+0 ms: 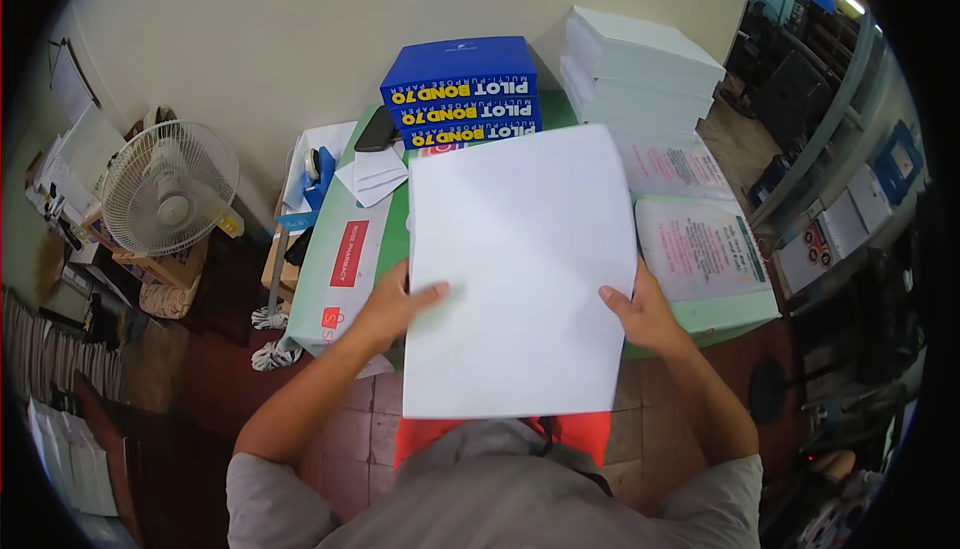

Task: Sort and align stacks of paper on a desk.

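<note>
A large stack of white paper sheets [517,271] is held between my two hands, tilted over the table's front edge. My left hand [401,301] grips its left edge, with the thumb on top. On the right edge, my right hand [637,305] has its thumb on top too; the fingers of both hands are hidden underneath. Beyond the sheets, several blue Pilot Bond 70 paper reams [461,87] are piled against the wall. A tall pile of white paper [641,72] rises to their right.
The table's cover [405,226] is green with printed plastic sheets. Small white papers [375,174], a dark phone-like object [376,128] and a blue tape dispenser [321,177] lie at the left. A fan [171,189] stands farther left. Bundled papers [60,354] line the floor's left side.
</note>
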{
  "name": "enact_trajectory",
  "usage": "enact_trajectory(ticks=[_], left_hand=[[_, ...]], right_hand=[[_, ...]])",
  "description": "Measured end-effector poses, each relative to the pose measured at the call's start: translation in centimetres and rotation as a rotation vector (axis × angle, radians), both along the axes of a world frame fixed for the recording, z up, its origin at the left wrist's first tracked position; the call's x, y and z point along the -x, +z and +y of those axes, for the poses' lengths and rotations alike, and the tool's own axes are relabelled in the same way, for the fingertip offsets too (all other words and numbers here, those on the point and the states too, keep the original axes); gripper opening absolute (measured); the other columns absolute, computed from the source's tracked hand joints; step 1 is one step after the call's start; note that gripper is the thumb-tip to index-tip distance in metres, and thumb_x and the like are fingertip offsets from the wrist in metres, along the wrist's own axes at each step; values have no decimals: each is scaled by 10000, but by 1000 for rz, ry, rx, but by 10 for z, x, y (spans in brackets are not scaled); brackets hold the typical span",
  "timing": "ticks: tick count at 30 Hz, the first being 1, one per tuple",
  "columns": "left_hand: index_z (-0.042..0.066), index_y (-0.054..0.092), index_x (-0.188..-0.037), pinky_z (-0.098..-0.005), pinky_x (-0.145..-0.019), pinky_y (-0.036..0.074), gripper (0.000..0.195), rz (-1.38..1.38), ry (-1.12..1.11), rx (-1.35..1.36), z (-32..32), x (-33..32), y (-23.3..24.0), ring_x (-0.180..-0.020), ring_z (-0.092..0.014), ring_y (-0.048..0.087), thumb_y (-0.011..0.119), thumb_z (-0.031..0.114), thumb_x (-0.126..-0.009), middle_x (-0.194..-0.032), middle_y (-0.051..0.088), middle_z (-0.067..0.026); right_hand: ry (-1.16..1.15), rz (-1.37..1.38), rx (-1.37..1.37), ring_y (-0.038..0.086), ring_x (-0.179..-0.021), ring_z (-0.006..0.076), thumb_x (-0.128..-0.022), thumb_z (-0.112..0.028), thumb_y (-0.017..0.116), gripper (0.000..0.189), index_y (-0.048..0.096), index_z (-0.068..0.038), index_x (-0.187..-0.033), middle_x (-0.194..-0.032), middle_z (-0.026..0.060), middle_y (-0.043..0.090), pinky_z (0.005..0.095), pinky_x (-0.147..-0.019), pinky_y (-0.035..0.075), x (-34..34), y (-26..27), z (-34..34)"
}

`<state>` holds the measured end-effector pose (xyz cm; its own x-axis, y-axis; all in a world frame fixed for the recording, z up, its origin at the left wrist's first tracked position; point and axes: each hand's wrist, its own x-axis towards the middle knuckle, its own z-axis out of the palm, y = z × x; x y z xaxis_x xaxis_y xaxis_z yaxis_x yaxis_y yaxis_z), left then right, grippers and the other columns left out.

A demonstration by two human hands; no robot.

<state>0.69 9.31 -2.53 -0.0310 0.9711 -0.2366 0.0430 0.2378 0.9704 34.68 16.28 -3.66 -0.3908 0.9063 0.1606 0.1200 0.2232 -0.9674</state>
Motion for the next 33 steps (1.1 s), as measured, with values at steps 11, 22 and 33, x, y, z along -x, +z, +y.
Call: enact_trajectory(ticks=[11, 22, 33], left_hand=[[-103, 520, -1164, -429, -768, 512, 472, 826, -72, 50, 34, -23, 27, -881, -359, 659, 672, 225, -860, -1010, 651, -242], [-126, 598, -1039, -422, -731, 523, 337, 475, -114, -157, 37, -38, 59, -859, -330, 679, 622, 178, -897, -928, 685, -228], [-96, 628, -1060, -290, -599, 515, 237, 219, -84, -76, 26, -48, 59, -737, -146, 648, 635, 68, -890, -886, 676, -111]], right_hand=[[-9, -280, 326, 636, -906, 253, -841, -99, 599, 424, 537, 67, -1227, -1023, 183, 661, 369, -800, 487, -3, 20, 41], [-50, 291, 516, 669, -795, 185, -901, -107, 640, 293, 613, 110, -1097, -993, 152, 684, 316, -725, 538, 33, 64, 7], [19, 219, 507, 663, -788, 162, -878, -66, 651, 239, 643, 89, -1059, -962, 137, 693, 293, -715, 527, 57, 80, -9]])
